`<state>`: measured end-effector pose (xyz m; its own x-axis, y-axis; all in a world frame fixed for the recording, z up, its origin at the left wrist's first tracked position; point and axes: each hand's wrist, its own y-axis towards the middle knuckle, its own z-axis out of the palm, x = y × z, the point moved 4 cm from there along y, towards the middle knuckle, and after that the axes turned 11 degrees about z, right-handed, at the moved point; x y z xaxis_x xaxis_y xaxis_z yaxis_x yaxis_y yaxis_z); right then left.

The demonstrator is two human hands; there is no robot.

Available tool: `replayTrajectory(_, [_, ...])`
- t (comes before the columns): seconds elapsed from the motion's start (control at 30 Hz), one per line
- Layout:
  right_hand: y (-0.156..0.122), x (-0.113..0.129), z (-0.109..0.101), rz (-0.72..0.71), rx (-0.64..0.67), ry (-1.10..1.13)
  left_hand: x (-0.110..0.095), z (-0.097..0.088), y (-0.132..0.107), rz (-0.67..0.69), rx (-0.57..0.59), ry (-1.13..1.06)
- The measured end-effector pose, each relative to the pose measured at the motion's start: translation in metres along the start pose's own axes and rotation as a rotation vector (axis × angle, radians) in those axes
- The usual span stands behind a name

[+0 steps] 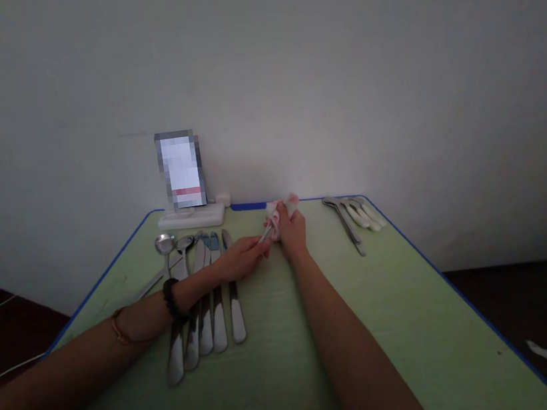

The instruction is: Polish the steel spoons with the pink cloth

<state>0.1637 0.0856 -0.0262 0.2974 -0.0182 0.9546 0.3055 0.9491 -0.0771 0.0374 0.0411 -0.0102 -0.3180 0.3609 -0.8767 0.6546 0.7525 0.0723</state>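
My left hand (243, 259) is closed on the end of a slim metal utensil (266, 234) above the far middle of the table. The utensil's other end runs into a crumpled pink-and-white cloth (272, 213), so its kind is hidden. My right hand (293, 230) is wrapped round this cloth, pinching it about the utensil. Beneath and beside my left forearm lie several metal pieces of cutlery, among them a round-bowled spoon (165, 243) and a table knife (236, 311).
A lit phone (182, 170) stands in a white holder (192, 217) against the wall. At the far right of the green table (284, 365) lie metal utensils (345, 224) and white-looking spoons (358, 215). Blue edging borders the table. A white scrap (539, 349) is on the floor.
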Motion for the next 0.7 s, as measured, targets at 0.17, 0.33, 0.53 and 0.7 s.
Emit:
replayTrajectory(0.17, [0.0041,-0.0005,-0.0014,-0.015,0.006,-0.112,0.0016,0.0026,-0.0014,0.023,0.021,0.067])
replayTrajectory(0.33, [0.0074,-0.0021,0.0019,0.099,0.159,0.036,-0.0009,0.0026,-0.0015,0.079,0.050,0.138])
replayTrajectory(0.53, [0.0002,0.0039,0.0039,0.196,0.286,0.193,-0.0035,0.0015,-0.0009,0.057,0.038,0.135])
replayTrajectory(0.7, [-0.0001,0.0051,0.0045,0.260,0.338,0.214,-0.0035,0.0019,-0.0012,0.021,0.052,0.121])
